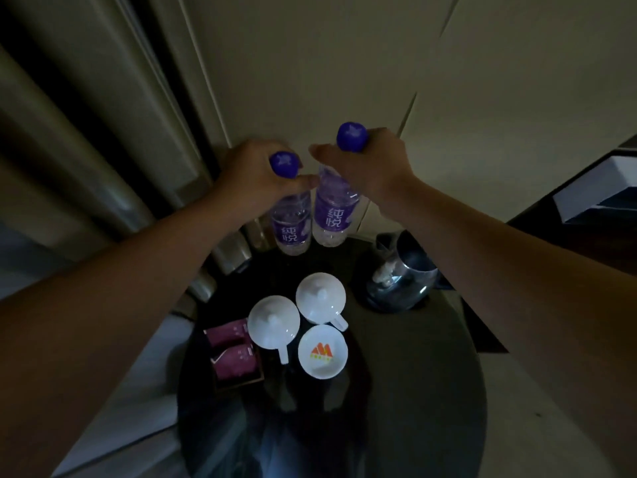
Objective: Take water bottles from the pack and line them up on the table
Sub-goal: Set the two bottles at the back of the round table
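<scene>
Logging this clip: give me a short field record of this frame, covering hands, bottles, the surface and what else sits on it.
left hand: grips left water bottle by the neck
right hand: grips right water bottle by the neck
bottles: purple caps and labels, side by side at far edge of the table; contact with it unclear
surface: dark round table
also on table: two lidded white cups, white dish with logo, box of purple sachets, kettle
pack: not visible
</scene>
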Available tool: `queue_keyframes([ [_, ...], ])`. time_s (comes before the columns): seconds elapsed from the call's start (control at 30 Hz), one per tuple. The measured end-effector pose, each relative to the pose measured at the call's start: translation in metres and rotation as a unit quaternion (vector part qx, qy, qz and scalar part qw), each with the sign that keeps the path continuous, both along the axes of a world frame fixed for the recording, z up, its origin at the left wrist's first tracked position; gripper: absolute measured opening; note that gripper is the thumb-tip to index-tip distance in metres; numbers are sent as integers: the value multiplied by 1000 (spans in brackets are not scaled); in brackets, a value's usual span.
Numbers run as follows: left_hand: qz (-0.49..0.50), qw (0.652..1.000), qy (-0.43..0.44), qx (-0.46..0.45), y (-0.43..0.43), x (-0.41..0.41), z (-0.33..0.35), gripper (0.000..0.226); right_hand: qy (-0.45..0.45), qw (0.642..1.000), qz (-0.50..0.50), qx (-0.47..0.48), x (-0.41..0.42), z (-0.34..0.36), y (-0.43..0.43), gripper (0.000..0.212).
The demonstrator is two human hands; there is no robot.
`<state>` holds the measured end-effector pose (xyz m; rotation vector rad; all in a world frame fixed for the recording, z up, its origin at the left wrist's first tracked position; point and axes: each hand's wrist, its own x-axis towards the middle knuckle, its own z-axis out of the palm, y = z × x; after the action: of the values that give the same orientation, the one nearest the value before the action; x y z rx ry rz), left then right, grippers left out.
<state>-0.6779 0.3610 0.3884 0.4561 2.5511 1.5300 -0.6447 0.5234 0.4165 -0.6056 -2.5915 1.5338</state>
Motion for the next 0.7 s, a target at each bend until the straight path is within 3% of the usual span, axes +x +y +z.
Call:
queue_keyframes([
  [0.2, -25, 998, -60, -9, 12, 3, -43, 31, -13, 1000, 14, 20, -3, -48, 15, 45],
  [0.33, -58, 996, -64, -12, 26, 7, -54, 18, -37, 998, 20, 54, 2, -68, 24, 38],
  [0.43, -64, 996, -54, -20, 33, 7, -59, 25, -45, 997, 13, 63, 2, -78, 26, 51],
  [0.5, -62, 997, -43, -28, 35, 7, -60, 19, -37, 997, 5, 63, 3, -84, 28, 56],
  [0.7, -79, 994, -36, -71, 37, 7, -58, 23, -56, 994, 25, 94, 6, -90, 32, 42],
])
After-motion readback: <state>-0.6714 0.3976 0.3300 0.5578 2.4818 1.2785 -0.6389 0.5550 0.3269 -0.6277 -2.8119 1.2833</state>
